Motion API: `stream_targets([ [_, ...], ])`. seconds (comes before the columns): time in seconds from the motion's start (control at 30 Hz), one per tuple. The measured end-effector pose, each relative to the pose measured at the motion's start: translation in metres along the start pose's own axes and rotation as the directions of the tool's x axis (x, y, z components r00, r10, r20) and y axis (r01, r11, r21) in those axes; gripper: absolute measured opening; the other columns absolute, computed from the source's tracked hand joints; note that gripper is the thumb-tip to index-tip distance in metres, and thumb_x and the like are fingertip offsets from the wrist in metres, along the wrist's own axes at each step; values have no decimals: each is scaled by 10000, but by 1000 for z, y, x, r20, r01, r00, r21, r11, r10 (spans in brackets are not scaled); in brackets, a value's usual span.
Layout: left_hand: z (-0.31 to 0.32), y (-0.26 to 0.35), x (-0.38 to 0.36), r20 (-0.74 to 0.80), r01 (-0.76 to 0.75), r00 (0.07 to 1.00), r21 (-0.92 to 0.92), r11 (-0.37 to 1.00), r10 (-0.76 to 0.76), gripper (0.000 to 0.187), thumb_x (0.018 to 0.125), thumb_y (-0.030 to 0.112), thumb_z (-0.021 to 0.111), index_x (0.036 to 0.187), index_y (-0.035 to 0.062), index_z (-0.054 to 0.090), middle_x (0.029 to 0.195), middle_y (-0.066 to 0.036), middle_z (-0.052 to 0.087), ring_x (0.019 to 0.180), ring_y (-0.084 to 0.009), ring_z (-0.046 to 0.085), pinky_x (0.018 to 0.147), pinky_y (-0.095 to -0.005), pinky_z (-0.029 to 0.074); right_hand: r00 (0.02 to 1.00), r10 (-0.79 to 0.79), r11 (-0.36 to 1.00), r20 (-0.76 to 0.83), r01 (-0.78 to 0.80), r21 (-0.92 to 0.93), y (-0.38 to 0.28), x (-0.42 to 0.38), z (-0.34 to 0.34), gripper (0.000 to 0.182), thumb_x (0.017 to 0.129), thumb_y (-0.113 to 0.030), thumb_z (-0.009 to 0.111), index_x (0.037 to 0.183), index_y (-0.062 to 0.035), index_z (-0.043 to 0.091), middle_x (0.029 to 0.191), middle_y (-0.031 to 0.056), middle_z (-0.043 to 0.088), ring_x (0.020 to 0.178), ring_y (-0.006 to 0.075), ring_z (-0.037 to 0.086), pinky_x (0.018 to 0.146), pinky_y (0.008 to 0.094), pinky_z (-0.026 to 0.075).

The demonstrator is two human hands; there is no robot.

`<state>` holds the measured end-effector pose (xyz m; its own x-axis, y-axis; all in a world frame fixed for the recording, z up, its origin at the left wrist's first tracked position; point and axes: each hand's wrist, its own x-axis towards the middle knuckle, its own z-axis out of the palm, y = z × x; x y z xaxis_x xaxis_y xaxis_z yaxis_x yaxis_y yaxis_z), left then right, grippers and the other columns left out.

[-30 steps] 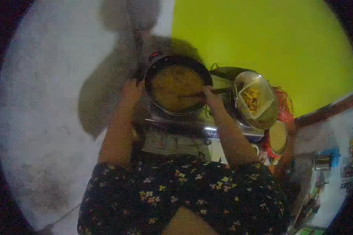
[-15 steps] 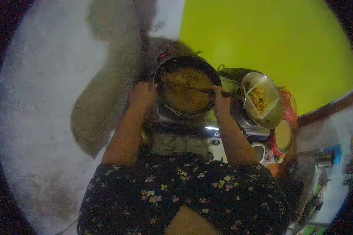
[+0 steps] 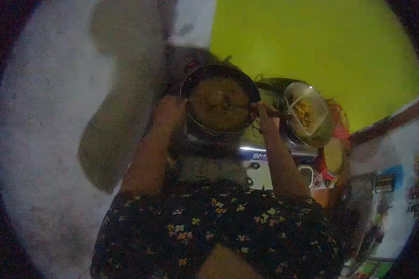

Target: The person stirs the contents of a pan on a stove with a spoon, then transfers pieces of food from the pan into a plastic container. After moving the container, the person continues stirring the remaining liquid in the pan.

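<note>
A dark wok (image 3: pixel 252 91) sits on the stove (image 3: pixel 260 169), with brownish food in liquid (image 3: pixel 214 109) inside. My left hand (image 3: pixel 170 111) is closed at the wok's left side, gripping its edge or a handle; the dim light hides which. At the right rim, my right hand (image 3: pixel 266 118) has its fingers wrapped round a dark-handled cooking utensil (image 3: pixel 241 107). Its working end dips into the food, so I cannot make out its shape.
Right of the wok stands a bowl (image 3: pixel 325 132) with a translucent liner holding yellowish pieces (image 3: pixel 305 114). A pale-lidded red container (image 3: pixel 334 157) is beside it. A green wall (image 3: pixel 307 42) rises behind, and a grey surface (image 3: pixel 46 139) lies left.
The picture is darker. My right hand and the utensil have shifted slightly right relative to the wok. The food lump at the wok's upper left looks more spread out. My left hand stays at the wok.
</note>
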<state>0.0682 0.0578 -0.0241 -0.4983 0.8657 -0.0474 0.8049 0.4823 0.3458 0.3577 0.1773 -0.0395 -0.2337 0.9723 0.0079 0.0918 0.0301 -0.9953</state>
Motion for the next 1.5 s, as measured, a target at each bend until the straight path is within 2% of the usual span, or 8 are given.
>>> stream_targets([
  [0.13,20,-13,15,-10,-40,999,49,998,40,491,956,435,417,1142,5,565,1130,-220,547,1069,-390,542,896,-498,458,904,-421,906,77,423,-10,89,48,-21,172,930,-170,567,890,-15,631,791,59,610,681,159,567,619,339,494],
  [0.3,28,-17,15,-58,-51,997,121,991,59,508,953,436,418,1146,-12,558,1161,-213,539,1096,-387,530,920,-537,426,774,-608,720,178,632,-288,7,4,-2,253,943,-216,533,838,-15,645,772,74,625,660,210,583,618,363,479],
  [0.5,22,-16,17,17,-26,1000,71,997,25,542,946,463,420,1186,-8,542,1167,-213,529,1121,-377,514,960,-527,397,850,-502,836,160,524,-162,-8,-5,-5,273,928,-288,552,905,-32,645,762,134,617,703,289,619,635,376,484],
  [0.6,17,-13,12,2,-41,999,82,996,41,545,950,463,415,1203,-5,529,1201,-218,522,1138,-379,507,974,-511,392,928,-310,676,207,368,-638,-49,-12,-4,209,911,-249,585,942,-53,651,799,140,636,728,299,629,659,366,498],
  [0.8,8,-6,10,44,24,999,100,995,-29,548,955,466,404,1210,-7,516,1248,-220,500,1175,-372,488,964,-497,410,831,-519,789,199,555,-262,-31,-17,28,83,862,-126,647,870,-44,656,831,93,641,787,214,627,729,334,501],
  [0.97,16,-13,11,-9,-5,1000,105,994,6,529,947,451,432,1202,-3,525,1250,-222,501,1183,-369,486,966,-524,395,599,-781,566,180,799,-202,-1,-15,54,79,866,-109,624,825,-43,633,844,74,628,742,195,614,690,332,503],
  [1.3,14,-10,2,-116,-9,993,76,997,18,502,933,430,463,1187,8,563,1243,-238,511,1161,-384,505,969,-492,418,866,-472,685,166,479,-548,-28,7,65,205,811,-203,685,758,-16,621,741,130,648,666,258,639,666,334,526],
  [1.5,7,-8,4,-31,8,1000,75,997,-6,550,942,436,438,1245,-17,517,1316,-228,478,1188,-387,488,1004,-500,387,605,-793,558,69,768,-313,24,32,68,122,802,-86,675,760,-24,579,733,104,602,657,232,601,643,294,503],
])
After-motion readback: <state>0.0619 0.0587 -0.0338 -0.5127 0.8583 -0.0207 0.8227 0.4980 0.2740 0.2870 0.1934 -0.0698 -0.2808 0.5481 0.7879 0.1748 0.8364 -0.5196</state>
